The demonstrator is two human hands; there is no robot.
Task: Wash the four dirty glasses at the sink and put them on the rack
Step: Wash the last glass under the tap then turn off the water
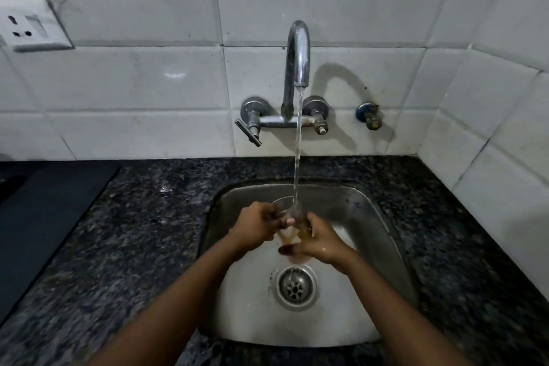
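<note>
Glass [289, 227] under wash is noted first as the subject; the remaining items follow by size. White tiled wall [148, 83] covers the back and right side, with a socket plate [32, 24] at upper left. Dark speckled granite counter [142, 217] surrounds a steel sink [356, 217]; its basin contains a round drain strainer [295, 287] and a wet floor. A dark flat slab [44, 202] lies on the counter at left. Wall-mounted tap [297, 53] runs; the water stream [298, 151] falls into the glass mouth. The glass is held above the basin, under the stream, tilted with its rim toward the wall, and contains brownish liquid in its lower part. Left hand [257, 227] grips the glass from the left, fingers curled around it. Right hand [319, 242] grips the lower right side, fingers wrapped, skin wet.
</note>
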